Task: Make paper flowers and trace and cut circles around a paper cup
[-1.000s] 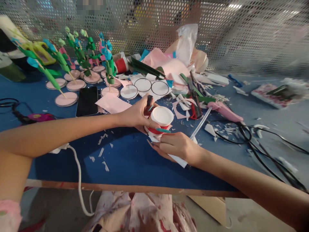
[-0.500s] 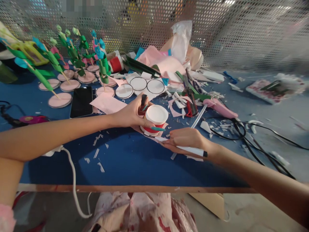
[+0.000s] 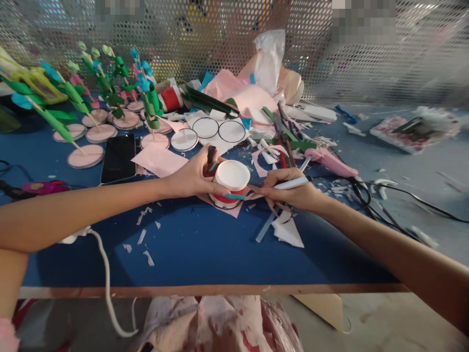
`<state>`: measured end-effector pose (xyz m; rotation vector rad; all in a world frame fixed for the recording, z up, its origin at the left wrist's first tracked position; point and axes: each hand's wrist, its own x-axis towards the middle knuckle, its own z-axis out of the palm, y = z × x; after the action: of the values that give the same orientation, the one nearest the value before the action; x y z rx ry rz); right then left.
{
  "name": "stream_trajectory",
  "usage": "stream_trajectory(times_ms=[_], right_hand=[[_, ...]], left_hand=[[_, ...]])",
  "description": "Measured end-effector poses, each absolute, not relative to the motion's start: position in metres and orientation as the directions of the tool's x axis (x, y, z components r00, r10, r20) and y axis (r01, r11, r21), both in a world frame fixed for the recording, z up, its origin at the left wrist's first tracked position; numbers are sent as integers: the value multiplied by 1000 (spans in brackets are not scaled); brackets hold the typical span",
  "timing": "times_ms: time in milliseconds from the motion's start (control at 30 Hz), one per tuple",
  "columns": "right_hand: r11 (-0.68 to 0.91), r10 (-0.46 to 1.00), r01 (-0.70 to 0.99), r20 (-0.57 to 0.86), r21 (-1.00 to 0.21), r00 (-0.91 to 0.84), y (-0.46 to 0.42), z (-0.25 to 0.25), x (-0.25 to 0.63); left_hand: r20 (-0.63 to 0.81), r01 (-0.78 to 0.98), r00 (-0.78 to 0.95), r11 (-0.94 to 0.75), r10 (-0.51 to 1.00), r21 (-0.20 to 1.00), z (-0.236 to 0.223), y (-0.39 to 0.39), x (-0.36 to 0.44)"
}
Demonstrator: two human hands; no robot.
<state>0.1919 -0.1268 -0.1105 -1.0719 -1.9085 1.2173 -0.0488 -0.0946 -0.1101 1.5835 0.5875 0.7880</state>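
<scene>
My left hand (image 3: 196,176) is wrapped around a red and white round container (image 3: 233,175) with a flat white top, pressing it upright on pale pink sheet (image 3: 234,211). A small black cap (image 3: 211,153) sticks up between the fingers of that hand. At the container's right side, my right hand (image 3: 289,188) grips a white marker (image 3: 293,183), its tip near the container's base. Part of a dark drawn line curves along the base. Below my right hand lie a clear glue stick (image 3: 266,228) and a white scrap (image 3: 288,229) with dark marks.
Left stand several green-wrapped sticks on pink discs (image 3: 85,156), beside a phone (image 3: 117,159). White circles outlined in black (image 3: 231,132) lie behind the container. A pink glue gun (image 3: 335,162), cables (image 3: 388,222) and scraps are at right. A perforated metal screen (image 3: 315,54) closes the back.
My right hand with the marker has moved from the container's front right up along its right side. The white scrap and glue stick show more fully. My left hand keeps holding the container.
</scene>
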Motion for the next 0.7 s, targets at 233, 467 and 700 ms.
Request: stream_trajectory(times_ms=[233, 467, 700], right_hand=[[-30, 898, 232, -128, -972, -421, -116, -107, 188], [-213, 868, 183, -272, -960, -415, -102, -103, 179], [-238, 878, 297, -335, -925, -342, -94, -102, 176]], left_hand=[[209, -23, 599, -245, 773, 969, -111, -96, -50], [233, 28, 603, -312, 763, 950, -111, -94, -51], [257, 39, 612, -353, 748, 935, -112, -92, -52]])
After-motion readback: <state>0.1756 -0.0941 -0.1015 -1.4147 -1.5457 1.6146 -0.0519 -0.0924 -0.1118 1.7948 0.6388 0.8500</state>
